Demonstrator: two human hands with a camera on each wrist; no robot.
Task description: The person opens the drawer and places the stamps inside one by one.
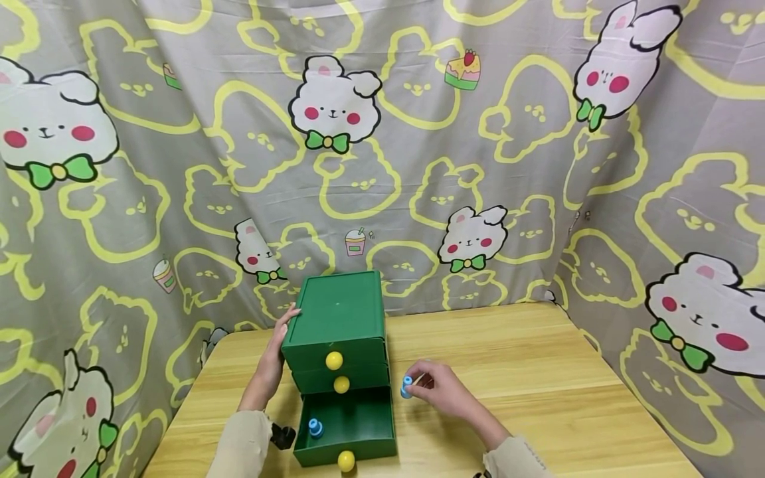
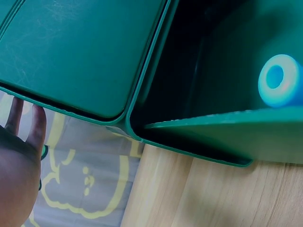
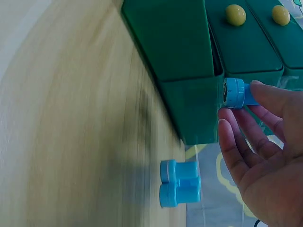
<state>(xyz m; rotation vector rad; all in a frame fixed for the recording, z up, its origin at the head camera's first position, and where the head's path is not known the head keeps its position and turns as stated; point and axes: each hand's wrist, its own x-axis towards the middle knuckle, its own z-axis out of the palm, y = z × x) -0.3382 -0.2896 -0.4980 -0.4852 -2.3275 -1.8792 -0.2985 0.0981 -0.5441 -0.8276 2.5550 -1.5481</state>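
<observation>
A green drawer cabinet (image 1: 340,309) with yellow knobs stands on the table, its bottom drawer (image 1: 364,438) pulled out. My left hand (image 1: 271,365) rests against the cabinet's left side; in the left wrist view its extended fingers (image 2: 37,125) touch the edge. Inside the drawer, toward its left, a small blue stamp-like piece (image 1: 315,428) stands upright. To the right of the cabinet, my right hand (image 1: 442,388) pinches a similar blue stamp-like piece (image 3: 234,93) between thumb and fingertips. The held piece has a wide round base and a narrower handle.
Two more blue stamp-like pieces (image 3: 180,182) stand side by side on the wooden table (image 1: 538,385), right of the cabinet; the right hand mostly hides them in the head view. A patterned curtain (image 1: 412,186) hangs behind the table and along its sides.
</observation>
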